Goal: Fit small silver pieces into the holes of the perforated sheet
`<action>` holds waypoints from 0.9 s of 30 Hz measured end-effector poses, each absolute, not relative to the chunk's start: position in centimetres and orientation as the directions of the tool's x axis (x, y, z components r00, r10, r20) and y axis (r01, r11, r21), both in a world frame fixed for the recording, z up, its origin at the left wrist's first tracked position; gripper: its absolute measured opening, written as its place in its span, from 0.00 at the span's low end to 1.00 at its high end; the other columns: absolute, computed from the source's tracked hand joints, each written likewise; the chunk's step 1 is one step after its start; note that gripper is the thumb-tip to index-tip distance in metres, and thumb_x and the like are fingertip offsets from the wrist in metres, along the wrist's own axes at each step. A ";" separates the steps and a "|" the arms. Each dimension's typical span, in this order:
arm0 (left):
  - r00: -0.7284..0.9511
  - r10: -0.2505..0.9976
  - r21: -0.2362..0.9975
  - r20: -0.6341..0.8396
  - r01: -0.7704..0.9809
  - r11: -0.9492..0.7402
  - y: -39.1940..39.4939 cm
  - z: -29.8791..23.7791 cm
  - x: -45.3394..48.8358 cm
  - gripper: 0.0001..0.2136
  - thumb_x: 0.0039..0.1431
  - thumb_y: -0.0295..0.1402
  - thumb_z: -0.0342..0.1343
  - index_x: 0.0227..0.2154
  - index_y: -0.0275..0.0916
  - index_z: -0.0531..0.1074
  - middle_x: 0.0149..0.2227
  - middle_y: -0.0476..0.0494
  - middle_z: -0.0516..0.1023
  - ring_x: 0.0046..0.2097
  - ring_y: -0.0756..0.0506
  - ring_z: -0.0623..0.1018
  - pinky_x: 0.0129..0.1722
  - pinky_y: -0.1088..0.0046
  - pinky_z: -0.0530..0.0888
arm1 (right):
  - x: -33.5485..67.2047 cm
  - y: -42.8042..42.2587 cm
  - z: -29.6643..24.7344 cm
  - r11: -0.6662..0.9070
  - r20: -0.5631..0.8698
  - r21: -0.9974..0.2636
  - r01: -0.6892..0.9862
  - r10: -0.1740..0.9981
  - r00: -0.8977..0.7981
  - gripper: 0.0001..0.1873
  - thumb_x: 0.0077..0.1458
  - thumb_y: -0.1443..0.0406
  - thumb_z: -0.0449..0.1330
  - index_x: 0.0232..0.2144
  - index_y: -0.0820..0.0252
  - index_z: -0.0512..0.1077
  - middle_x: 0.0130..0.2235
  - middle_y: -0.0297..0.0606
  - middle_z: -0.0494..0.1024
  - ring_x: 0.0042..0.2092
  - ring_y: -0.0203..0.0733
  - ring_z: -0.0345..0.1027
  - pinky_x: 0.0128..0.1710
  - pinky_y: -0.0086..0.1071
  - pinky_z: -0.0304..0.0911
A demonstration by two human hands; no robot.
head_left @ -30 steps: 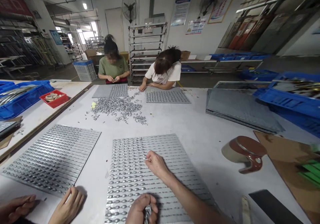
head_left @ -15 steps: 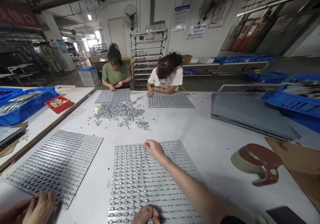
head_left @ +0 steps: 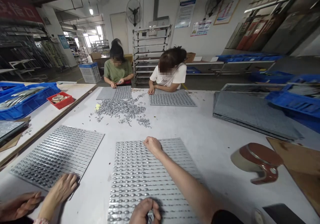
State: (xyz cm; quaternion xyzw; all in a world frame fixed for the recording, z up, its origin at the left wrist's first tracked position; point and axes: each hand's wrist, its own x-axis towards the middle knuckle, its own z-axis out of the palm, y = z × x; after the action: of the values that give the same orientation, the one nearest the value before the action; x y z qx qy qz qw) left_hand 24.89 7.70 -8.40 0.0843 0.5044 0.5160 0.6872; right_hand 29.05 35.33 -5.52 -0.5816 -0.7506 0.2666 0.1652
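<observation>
- The left hand is clenching a few small metal pieces at the near edge of the tray.
- The right hand is resting curled on the tray's far rows, seemingly pinching a piece, though this is too small to tell.
- A co-worker's hands are touching the left tray.
- A loose pile is lying beyond.

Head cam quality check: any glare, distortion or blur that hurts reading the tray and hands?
Head view: wide-angle bends the table edge and walls at the borders; specular glints speckle the tray, yet its rows stay readable; right hand sharp at the tray's far edge; left hand cut by the bottom border, holding shiny pieces; bright window blown out; soft shadows only.
</observation>
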 end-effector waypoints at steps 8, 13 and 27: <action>-0.174 0.757 0.661 -0.630 -0.632 0.404 7.1 -4.6 24.5 0.35 0.48 0.67 0.64 0.40 0.37 0.80 0.22 0.47 0.76 0.16 0.54 0.62 0.14 0.79 0.49 | 34.6 22.2 -0.4 0.372 0.022 -0.836 0.404 0.757 -0.653 0.10 0.66 0.63 0.60 0.33 0.56 0.79 0.33 0.32 0.82 0.36 0.40 0.75 0.37 0.29 0.66; -0.238 0.806 0.728 -0.542 -0.612 0.309 7.1 -3.9 25.2 0.29 0.52 0.63 0.65 0.38 0.39 0.83 0.39 0.38 0.85 0.44 0.40 0.83 0.43 0.68 0.80 | 38.0 13.6 0.2 0.526 -0.032 -0.753 0.394 0.569 -0.822 0.10 0.67 0.68 0.59 0.36 0.55 0.79 0.43 0.36 0.80 0.50 0.43 0.73 0.57 0.34 0.64; -0.388 0.805 0.878 -0.448 -0.363 0.313 6.5 -3.2 26.8 0.20 0.65 0.56 0.56 0.29 0.49 0.83 0.31 0.46 0.84 0.38 0.38 0.81 0.49 0.52 0.77 | 39.6 12.4 -1.9 0.498 -0.102 -0.741 0.451 0.580 -0.808 0.11 0.69 0.72 0.53 0.43 0.54 0.73 0.51 0.39 0.77 0.55 0.44 0.71 0.59 0.34 0.62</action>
State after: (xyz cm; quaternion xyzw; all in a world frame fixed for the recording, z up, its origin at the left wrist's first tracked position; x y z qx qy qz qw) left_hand 26.79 6.48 -3.19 0.1788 0.6187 0.5581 0.5233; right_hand 39.57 12.39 -1.89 -0.2990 -0.8616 0.4022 0.0803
